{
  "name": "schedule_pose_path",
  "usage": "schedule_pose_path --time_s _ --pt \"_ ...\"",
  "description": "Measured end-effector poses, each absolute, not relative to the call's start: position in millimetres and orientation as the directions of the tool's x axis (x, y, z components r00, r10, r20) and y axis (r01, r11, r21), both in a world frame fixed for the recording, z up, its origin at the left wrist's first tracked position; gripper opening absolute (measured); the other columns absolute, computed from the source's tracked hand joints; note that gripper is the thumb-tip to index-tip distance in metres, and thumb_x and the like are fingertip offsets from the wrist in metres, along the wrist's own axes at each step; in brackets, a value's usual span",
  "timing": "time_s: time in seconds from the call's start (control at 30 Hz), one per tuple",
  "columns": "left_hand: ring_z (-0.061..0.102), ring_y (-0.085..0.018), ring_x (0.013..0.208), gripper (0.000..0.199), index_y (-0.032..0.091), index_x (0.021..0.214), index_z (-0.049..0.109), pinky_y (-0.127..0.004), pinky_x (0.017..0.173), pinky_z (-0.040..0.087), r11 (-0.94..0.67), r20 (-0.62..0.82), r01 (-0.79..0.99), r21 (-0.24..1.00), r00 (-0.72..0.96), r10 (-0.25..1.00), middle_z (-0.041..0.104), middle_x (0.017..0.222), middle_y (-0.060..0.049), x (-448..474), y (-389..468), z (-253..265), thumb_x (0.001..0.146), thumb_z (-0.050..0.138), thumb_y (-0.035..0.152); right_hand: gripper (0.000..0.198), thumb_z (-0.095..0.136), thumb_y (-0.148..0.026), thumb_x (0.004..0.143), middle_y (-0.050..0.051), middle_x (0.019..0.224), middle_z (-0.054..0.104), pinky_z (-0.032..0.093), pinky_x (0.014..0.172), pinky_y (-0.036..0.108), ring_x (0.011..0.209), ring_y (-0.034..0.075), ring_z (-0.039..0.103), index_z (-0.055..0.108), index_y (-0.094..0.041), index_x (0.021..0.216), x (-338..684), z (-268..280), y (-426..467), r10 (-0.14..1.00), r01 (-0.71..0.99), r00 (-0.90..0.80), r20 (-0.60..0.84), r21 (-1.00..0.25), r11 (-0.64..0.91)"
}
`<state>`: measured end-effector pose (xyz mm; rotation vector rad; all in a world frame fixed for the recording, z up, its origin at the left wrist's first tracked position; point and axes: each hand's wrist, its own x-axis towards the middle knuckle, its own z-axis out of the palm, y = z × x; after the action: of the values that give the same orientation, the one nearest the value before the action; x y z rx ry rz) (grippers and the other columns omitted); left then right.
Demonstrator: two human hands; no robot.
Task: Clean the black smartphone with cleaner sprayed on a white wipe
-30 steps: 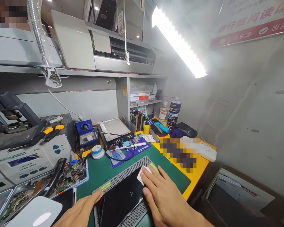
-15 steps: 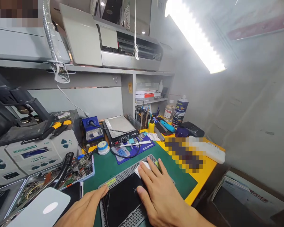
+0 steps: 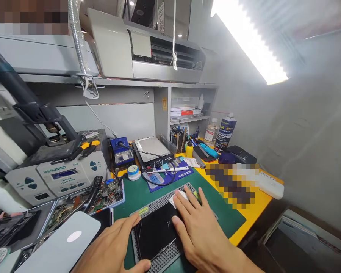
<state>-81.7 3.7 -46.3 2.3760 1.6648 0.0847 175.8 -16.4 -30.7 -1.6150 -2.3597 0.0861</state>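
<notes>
A dark glass-faced device [image 3: 155, 229] with crack-like lines near its left edge lies on a grey perforated mat [image 3: 165, 261]. My left hand [image 3: 110, 242] is at the device's left side, its fingers stretched to the upper left corner and its thumb apart at the lower edge. Spread and flat, my right hand [image 3: 197, 223] rests over the device's right part. Under its fingertips is a white wipe [image 3: 178, 197], partly covered. The device's right end is hidden by that hand.
A pale phone-like panel [image 3: 71, 237] is close to my left forearm. Behind it are a tray of circuit parts [image 3: 102, 201] and a soldering station [image 3: 65, 174]. A heating plate [image 3: 153, 151], a small yellow bottle [image 3: 189, 149] and a spray can [image 3: 226, 132] stand farther back.
The whole view has shifted, so everything appears farther right. My left hand's thumb now shows at the device's lower edge. My right hand stays on the wipe.
</notes>
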Motion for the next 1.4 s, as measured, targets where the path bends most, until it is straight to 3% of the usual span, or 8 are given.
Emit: schedule_pose_path --time_s 0.07,0.23,0.43,0.67,0.83,1.03,1.27,1.4 --pt "0.054 -0.030 0.138 0.079 0.015 0.146 0.053 -0.043 0.117 0.044 -0.257 -0.133 0.933 0.250 0.296 0.946 0.057 0.149 -0.011 -73.5 0.0 -32.5 0.073 0.064 0.043 0.055 0.034 -0.041 0.108 0.007 0.161 0.036 0.014 0.121 0.072 0.153 0.040 0.021 0.044 -0.014 0.155 151.6 -32.4 -16.3 0.886 0.855 -0.428 0.176 -0.238 0.460" --pt "0.050 -0.026 0.142 0.078 0.013 0.151 0.044 -0.043 0.119 0.041 -0.289 -0.027 0.920 0.263 0.306 0.952 0.050 0.155 -0.013 -72.9 -2.6 -33.1 0.076 0.051 0.029 0.053 0.038 -0.040 0.107 0.004 0.161 0.039 0.013 0.121 0.071 0.153 0.036 0.024 0.041 -0.019 0.156 111.4 -43.4 -18.7 0.764 0.726 -0.597 0.244 -0.239 0.644" --pt "0.043 -0.028 0.147 0.092 0.009 0.156 0.035 -0.042 0.120 0.040 -0.279 -0.120 0.909 0.310 0.328 0.937 0.042 0.160 -0.014 -70.4 -3.3 -22.5 0.070 0.059 0.033 0.040 0.052 -0.041 0.106 0.000 0.146 0.057 0.012 0.125 0.064 0.134 0.035 0.055 0.062 -0.021 0.139 142.1 -69.5 -24.9 0.496 0.594 -0.753 0.432 0.123 0.795" --pt "0.017 -0.035 0.155 0.095 0.007 0.158 0.030 -0.051 0.127 0.022 -0.254 -0.259 0.937 0.240 0.314 0.913 0.024 0.167 -0.012 -68.8 -8.4 -7.6 0.072 0.055 0.039 0.053 0.037 -0.041 0.108 0.002 0.160 0.038 0.021 0.116 0.075 0.149 0.040 0.030 0.040 -0.021 0.157 125.4 -38.7 -17.4 0.725 0.704 -0.655 0.210 -0.177 0.688" --pt "0.012 -0.039 0.155 0.104 0.005 0.157 0.032 -0.056 0.125 0.023 -0.241 -0.261 0.938 0.250 0.305 0.916 0.023 0.167 -0.016 -73.5 -10.3 -5.2 0.065 0.063 0.042 0.049 0.045 -0.049 0.106 0.001 0.149 0.053 0.019 0.118 0.073 0.139 0.042 0.048 0.057 -0.022 0.145 133.2 -55.9 -26.1 0.610 0.626 -0.739 0.286 -0.042 0.778" --pt "0.009 -0.039 0.155 0.103 0.009 0.159 0.029 -0.059 0.125 0.020 -0.225 -0.271 0.936 0.271 0.298 0.915 0.021 0.168 -0.014 -72.4 -12.3 0.4 0.068 0.063 0.045 0.052 0.038 -0.040 0.107 0.004 0.160 0.038 0.019 0.116 0.078 0.150 0.041 0.027 0.044 -0.019 0.154 118.8 -41.0 -29.7 0.785 0.767 -0.582 0.212 -0.178 0.616" --pt "0.017 -0.036 0.155 0.097 0.015 0.156 0.037 -0.055 0.126 0.023 -0.261 -0.212 0.941 0.216 0.306 0.928 0.029 0.166 -0.011 -79.8 -8.6 -17.0 0.066 0.062 0.039 0.052 0.050 -0.051 0.103 0.002 0.151 0.052 0.019 0.116 0.078 0.141 0.043 0.044 0.055 -0.022 0.146 120.6 -90.7 -51.5 0.661 0.731 -0.621 0.421 0.005 0.682" --pt "0.029 -0.040 0.151 0.099 0.023 0.151 0.047 -0.059 0.121 0.033 -0.312 -0.085 0.911 0.270 0.345 0.935 0.041 0.161 -0.012 -86.3 -6.6 -28.1 0.060 0.076 0.047 0.052 0.046 -0.035 0.105 0.002 0.159 0.040 0.028 0.114 0.077 0.146 0.042 0.037 0.043 -0.020 0.154 175.3 -64.7 -60.9 0.778 0.821 -0.549 0.306 0.021 0.571"
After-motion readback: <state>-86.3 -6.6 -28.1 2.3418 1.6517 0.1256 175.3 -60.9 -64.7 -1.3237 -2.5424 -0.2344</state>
